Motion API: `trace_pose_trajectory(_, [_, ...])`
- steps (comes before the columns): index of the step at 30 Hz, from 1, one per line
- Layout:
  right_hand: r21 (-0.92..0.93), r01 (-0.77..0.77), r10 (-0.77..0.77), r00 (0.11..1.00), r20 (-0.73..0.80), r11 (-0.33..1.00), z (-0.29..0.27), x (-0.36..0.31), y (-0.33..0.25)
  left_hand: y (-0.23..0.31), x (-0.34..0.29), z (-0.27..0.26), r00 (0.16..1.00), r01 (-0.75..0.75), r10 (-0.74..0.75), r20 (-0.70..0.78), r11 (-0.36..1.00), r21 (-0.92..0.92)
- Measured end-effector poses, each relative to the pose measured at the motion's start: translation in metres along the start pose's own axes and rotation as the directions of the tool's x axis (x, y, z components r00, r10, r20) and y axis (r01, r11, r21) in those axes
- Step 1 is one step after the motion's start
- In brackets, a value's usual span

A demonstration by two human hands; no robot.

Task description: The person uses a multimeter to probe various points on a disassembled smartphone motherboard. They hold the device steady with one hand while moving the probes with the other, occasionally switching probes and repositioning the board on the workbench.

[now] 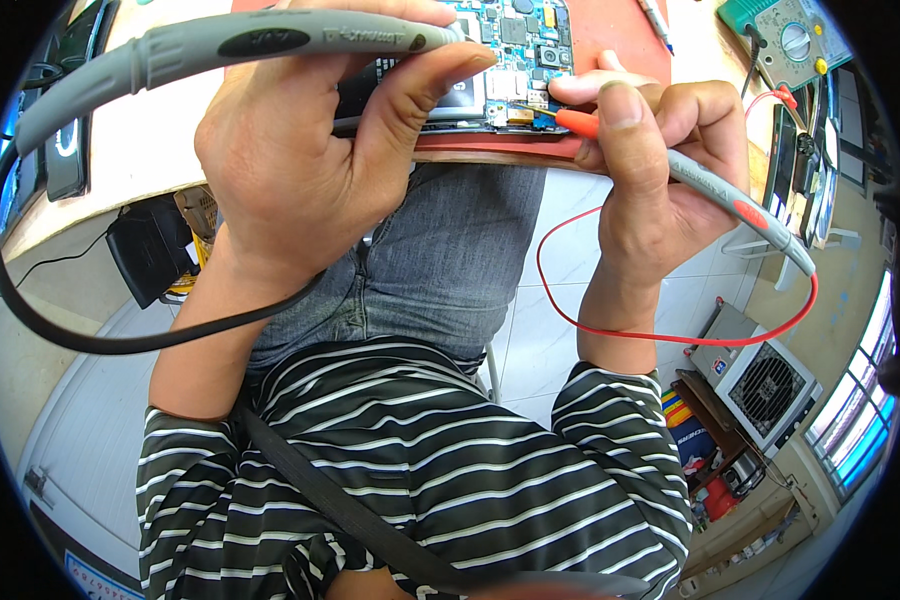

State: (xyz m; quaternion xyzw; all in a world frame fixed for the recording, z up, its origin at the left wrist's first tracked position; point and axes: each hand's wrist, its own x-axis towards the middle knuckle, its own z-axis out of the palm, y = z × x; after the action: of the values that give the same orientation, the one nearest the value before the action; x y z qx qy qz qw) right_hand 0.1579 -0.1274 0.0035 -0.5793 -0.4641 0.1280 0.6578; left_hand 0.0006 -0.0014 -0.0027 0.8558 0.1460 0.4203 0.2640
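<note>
An opened phone with a bare blue circuit board (513, 32) and a black-and-silver battery (460, 98) lies in front of me. My left hand (290, 160) is closed around a grey test probe (320, 35) with a black cable; its tip is hidden behind my fingers near the board. My right hand (655, 165) pinches a second test probe (715, 188), grey with an orange-red collar and a red cable. That probe's thin metal tip points left and reaches the lower right part of the board. I cannot tell whether it touches.
Under the phone is a red mat (620, 35) on a light table (150, 110). A pen (656, 22) lies at its far right. Further right stands a green multimeter (785, 45). Dark phones (73, 140) lie at the left. The red cable (660, 340) loops below my right hand.
</note>
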Motion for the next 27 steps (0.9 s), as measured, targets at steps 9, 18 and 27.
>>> trace_pose_trajectory(9, [0.015,-0.034,0.034,0.999,0.008,0.999,-0.0018,-0.0008,-0.0008,0.0005,-0.0004,-0.0002,1.000,0.001,-0.001,0.005,1.000,-0.007])
trace_pose_trajectory(18, [-0.013,-0.028,0.028,0.999,0.019,1.000,-0.0017,-0.0007,-0.0001,0.0012,-0.0002,-0.0001,1.000,0.017,-0.017,0.008,1.000,-0.018])
trace_pose_trajectory(27, [-0.041,-0.047,0.049,0.998,0.045,0.998,-0.0024,-0.0008,-0.0028,0.0064,0.0005,-0.0027,0.999,0.041,-0.042,0.027,0.997,0.064])
